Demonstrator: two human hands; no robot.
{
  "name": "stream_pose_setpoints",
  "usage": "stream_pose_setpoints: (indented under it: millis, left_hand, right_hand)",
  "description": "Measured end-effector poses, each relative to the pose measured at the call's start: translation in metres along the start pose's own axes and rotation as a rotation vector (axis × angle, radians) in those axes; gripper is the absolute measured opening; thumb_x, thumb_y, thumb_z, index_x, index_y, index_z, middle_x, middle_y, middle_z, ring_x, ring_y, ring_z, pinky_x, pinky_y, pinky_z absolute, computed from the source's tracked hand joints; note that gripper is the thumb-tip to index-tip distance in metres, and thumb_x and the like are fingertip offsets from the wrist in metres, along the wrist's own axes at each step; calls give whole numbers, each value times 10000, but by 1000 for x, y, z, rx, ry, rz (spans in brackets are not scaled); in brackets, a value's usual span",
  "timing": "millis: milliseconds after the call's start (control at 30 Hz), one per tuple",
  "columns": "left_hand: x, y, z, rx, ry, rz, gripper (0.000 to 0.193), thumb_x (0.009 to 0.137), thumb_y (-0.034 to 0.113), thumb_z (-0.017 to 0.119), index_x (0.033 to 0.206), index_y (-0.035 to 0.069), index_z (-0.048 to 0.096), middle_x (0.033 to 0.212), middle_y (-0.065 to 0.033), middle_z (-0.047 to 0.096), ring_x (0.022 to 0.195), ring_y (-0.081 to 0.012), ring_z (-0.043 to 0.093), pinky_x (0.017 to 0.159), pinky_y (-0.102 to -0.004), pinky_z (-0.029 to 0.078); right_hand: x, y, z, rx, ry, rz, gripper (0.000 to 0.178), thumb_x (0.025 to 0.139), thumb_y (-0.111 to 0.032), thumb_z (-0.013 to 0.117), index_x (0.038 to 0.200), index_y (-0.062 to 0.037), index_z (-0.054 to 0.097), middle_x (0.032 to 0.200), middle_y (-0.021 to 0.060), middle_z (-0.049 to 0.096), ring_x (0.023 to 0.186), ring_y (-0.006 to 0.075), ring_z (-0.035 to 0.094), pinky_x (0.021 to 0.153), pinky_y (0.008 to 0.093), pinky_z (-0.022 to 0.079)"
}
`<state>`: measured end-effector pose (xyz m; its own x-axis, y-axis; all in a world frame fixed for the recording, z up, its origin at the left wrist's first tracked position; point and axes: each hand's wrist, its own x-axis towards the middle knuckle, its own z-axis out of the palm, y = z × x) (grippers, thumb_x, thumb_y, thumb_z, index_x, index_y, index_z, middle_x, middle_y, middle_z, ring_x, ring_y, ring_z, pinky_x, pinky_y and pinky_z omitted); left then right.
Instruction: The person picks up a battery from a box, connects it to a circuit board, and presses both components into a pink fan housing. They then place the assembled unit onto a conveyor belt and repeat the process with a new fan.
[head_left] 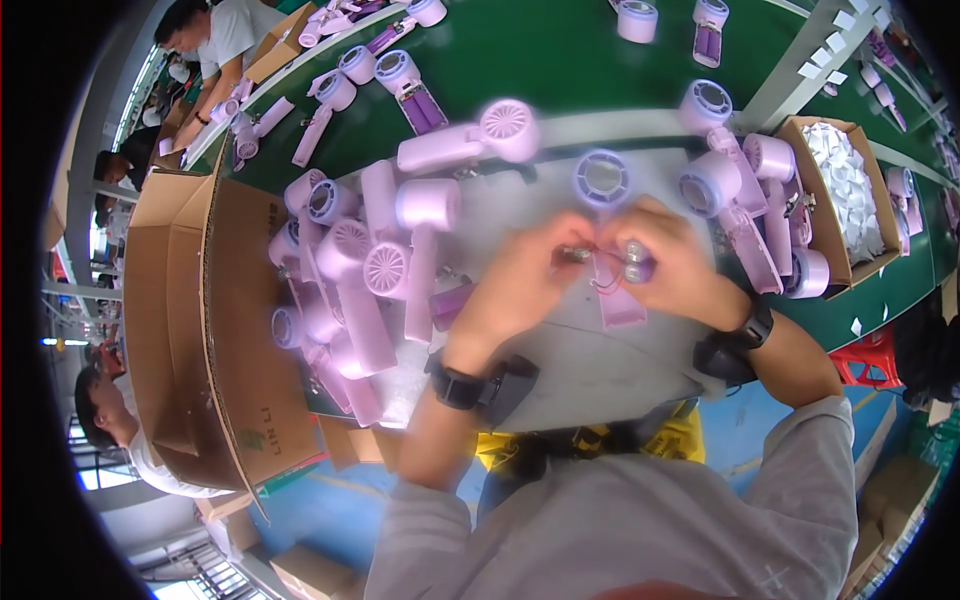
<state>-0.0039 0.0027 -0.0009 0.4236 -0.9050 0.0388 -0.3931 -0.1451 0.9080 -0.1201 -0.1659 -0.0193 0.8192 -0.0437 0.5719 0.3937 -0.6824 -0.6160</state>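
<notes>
A lilac handheld fan lies before me, with its round head (603, 178) pointing away and its opened handle (622, 308) toward me. Over that handle, my left hand (535, 272) pinches a small metallic part (575, 254), perhaps a circuit board, though blur hides its details. Purple batteries with silvery ends (634, 268) are held in the closed fingers of my right hand (675, 262). Thin red wires (606, 285) hang between the two hands. Both hands are somewhat smeared by motion.
Lilac fans and casings (365, 265) are heaped at left beside a large cardboard carton (255, 330). More fan parts (745, 190) lie at right, next to a box of white pieces (845, 190). Further fans rest on the green belt (560, 75). Other people work at far left.
</notes>
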Motion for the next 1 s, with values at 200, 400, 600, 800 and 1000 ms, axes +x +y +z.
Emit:
stream_pose_setpoints:
  millis: [200, 400, 600, 800, 1000]
  left_hand:
    - [0, -1, -2, 7, -5, -14, 231, 807, -34, 652, 1025, 17, 594, 920, -65, 677, 795, -155, 640, 750, -297, 524]
    - [-1, 4, 0, -62, 34, -43, 232, 805, -40, 643, 1027, 19, 614, 922, -62, 682, 798, -145, 628, 770, -285, 516]
    - [-1, 3, 1, -18, 28, -21, 216, 805, -43, 627, 1011, 19, 656, 921, -66, 688, 784, -139, 616, 752, -279, 505]
    - [-1, -3, 4, -20, 155, 96, 197, 802, -61, 607, 961, 23, 688, 894, -69, 686, 769, -144, 613, 706, -273, 494]
    - [-1, 8, 1, 15, 19, -42, 202, 774, -87, 626, 932, 21, 691, 915, -75, 671, 788, -147, 624, 741, -281, 524]
  right_hand:
    - [-1, -6, 2, -68, -18, 2, 276, 668, 21, 744, 825, -50, 528, 807, 84, 591, 752, 291, 559, 624, 363, 456]
    - [-2, -8, 4, -103, -8, 37, 282, 658, 25, 744, 824, -51, 529, 803, 99, 578, 738, 302, 553, 608, 377, 445]
    - [-4, -12, 3, -113, -16, 65, 281, 656, 24, 743, 829, -53, 535, 792, 110, 568, 721, 311, 556, 597, 380, 444]
    - [-3, -15, 2, -114, -23, 60, 280, 654, 24, 741, 834, -53, 541, 787, 119, 564, 707, 316, 562, 592, 381, 448]
    - [-6, -20, -2, -156, -116, 98, 285, 652, 25, 734, 866, -53, 563, 803, 124, 573, 704, 312, 576, 591, 380, 455]
